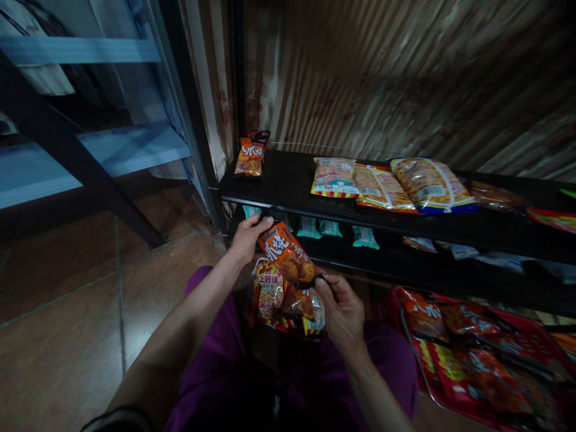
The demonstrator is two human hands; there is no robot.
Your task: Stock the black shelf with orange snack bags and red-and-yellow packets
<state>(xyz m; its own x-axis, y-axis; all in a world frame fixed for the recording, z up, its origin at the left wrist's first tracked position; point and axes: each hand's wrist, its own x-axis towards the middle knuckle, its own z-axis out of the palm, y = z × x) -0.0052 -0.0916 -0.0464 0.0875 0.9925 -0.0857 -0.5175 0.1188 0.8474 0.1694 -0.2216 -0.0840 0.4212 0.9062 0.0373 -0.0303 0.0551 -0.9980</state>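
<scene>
Between my two hands I hold an orange and black snack bag [288, 252] with white lettering and pictures of brown pieces. My left hand [246, 239] pinches its upper left end, thumb on top. At the lower right end my right hand [342, 309] grips the dark edge of the bag. Right below it, a container with snack bags stands between my knees; a red and yellow snack bag [270, 291] shows at its left. A similar orange snack bag [251, 157] stands on the upper shelf's left end.
The black shelf [279, 174] carries a pink and blue snack bag [333, 175] and several yellow ones. Small teal packets [330, 228] lie on the lower shelf. A red basket [432, 393] full of snack bags is at right. A blue rack [112, 147] with a dark slanted bar stands left.
</scene>
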